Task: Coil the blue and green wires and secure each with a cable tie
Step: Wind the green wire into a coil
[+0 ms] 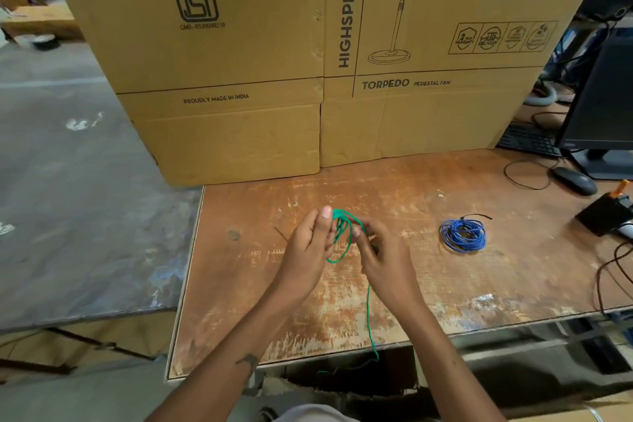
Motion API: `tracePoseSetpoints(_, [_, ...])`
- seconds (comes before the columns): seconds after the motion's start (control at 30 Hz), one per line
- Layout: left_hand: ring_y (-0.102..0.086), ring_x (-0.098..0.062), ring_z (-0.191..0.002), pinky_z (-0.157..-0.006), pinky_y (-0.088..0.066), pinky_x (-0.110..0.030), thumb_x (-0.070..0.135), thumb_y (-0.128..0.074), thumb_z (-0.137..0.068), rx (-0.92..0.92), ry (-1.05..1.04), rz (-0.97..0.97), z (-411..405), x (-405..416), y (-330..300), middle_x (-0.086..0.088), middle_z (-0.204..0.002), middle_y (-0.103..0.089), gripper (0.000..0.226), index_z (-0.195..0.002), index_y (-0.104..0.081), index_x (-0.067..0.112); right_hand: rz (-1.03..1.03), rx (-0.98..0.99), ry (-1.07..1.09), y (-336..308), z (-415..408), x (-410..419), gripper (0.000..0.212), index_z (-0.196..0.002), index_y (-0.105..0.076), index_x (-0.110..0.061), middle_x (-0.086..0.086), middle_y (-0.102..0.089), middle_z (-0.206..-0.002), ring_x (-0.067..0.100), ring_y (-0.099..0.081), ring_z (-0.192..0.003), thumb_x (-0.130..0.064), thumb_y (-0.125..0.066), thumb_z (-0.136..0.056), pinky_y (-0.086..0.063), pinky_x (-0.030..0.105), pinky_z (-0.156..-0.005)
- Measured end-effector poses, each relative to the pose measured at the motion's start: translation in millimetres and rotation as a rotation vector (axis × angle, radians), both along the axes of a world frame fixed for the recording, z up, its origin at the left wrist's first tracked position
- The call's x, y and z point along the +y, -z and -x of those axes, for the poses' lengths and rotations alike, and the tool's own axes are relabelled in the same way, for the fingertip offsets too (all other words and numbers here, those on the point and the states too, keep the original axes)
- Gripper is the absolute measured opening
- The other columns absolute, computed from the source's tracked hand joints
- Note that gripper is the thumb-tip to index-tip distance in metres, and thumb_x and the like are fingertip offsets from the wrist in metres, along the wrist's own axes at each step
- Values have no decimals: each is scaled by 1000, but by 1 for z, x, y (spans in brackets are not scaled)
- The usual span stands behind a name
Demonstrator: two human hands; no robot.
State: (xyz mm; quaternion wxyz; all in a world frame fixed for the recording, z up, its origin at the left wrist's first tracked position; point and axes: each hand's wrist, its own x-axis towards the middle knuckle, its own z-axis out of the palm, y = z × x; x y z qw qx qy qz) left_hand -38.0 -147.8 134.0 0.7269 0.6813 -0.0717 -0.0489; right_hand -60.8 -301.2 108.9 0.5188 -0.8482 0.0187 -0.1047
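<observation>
The green wire (343, 229) is held above the middle of the wooden table (428, 271), partly looped between my hands. My left hand (308, 239) pinches the loops at the top with thumb and fingers. Just to the right, my right hand (380, 250) grips the same wire. A loose green tail hangs down past the table's front edge. The blue wire (463, 234) lies coiled flat on the table to the right, with a black cable tie (474, 216) around its top. A second black cable tie (281, 234) lies on the table left of my left hand.
A large cardboard fan box (308, 62) stands along the table's back edge. At the right are a monitor (603, 106), keyboard (527, 140), black mouse (575, 180), a black device (603, 214) and dark cables. The table's left edge drops to a grey floor.
</observation>
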Motion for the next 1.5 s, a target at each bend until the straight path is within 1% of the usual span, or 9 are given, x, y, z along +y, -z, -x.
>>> tracePoseSetpoints(0.17, [-23,-8,-45,-50,-19,-27,34,-36,-112,120,24,318,-16,2,-30,8,-58,-25,36,-83,-44,15,-234,219,-252,31,11,6,36,-140,-65,-34,3,-72,-83,21,-55,-53,-39,-38,-116,-56,57,-68])
tracePoseSetpoints(0.27, [-26,-7,-41,-46,-27,-24,34,-34,-113,174,-32,515,-26,-3,-29,8,-56,-27,36,-85,-46,15,-302,202,-226,39,20,13,38,-144,-62,-34,4,-57,-81,13,-42,-58,-39,-38,-116,-46,40,-60])
tracePoseSetpoints(0.43, [-31,-8,-42,-53,-27,-26,38,-33,-114,186,-338,526,-49,-9,-8,10,-54,-31,37,-86,-45,18,217,139,-205,41,45,37,31,-146,-47,-27,-6,-54,-123,7,-56,-108,-25,-36,-117,-43,24,-88])
tracePoseSetpoints(0.63, [-39,-13,-51,-57,-39,-21,31,-29,-115,-12,-496,251,-58,-8,4,3,-66,-31,34,-86,-39,15,447,199,-257,8,63,36,31,-143,-44,-20,-2,-42,-134,15,-61,-105,-11,-44,-113,-47,25,-86])
tracePoseSetpoints(0.83, [-56,-23,-59,-62,-47,-43,33,-30,-114,-299,-413,-198,-43,9,6,4,-69,-56,26,-96,-41,17,74,329,-414,-49,71,7,25,-130,-63,-53,-18,-55,-74,8,-55,-66,-46,-48,-112,-48,27,-71])
tracePoseSetpoints(0.97, [-49,-29,-58,-57,-39,-48,36,-32,-113,-389,-159,-412,-20,13,12,-13,-72,-51,29,-96,-42,15,73,251,-448,-75,64,1,32,-139,-64,-43,-42,-62,-107,-14,-60,-100,-38,-44,-114,-42,11,-86])
tracePoseSetpoints(1.07, [-44,-25,-63,-60,-37,-43,38,-34,-113,-309,-9,-339,-7,15,21,-12,-76,-48,32,-94,-45,15,65,123,-276,-79,42,-4,30,-121,-74,-26,-37,-61,-77,-15,-57,-76,-32,-45,-115,-39,7,-67])
tracePoseSetpoints(1.23, [-43,-18,-61,-62,-37,-36,37,-31,-114,-184,181,-222,11,10,20,-2,-74,-55,33,-94,-53,22,240,-86,-54,-67,2,-5,27,-105,-74,-31,-10,-60,-73,6,-57,-67,-39,-50,-113,-35,17,-60])
tracePoseSetpoints(1.5, [-33,-4,-56,-54,-30,-16,45,-33,-110,4,45,147,7,1,9,7,-72,-47,43,-98,-59,13,47,-35,107,-7,-13,7,33,-86,-67,-27,-5,-64,-64,8,-53,-52,-45,-55,-110,-37,30,-51])
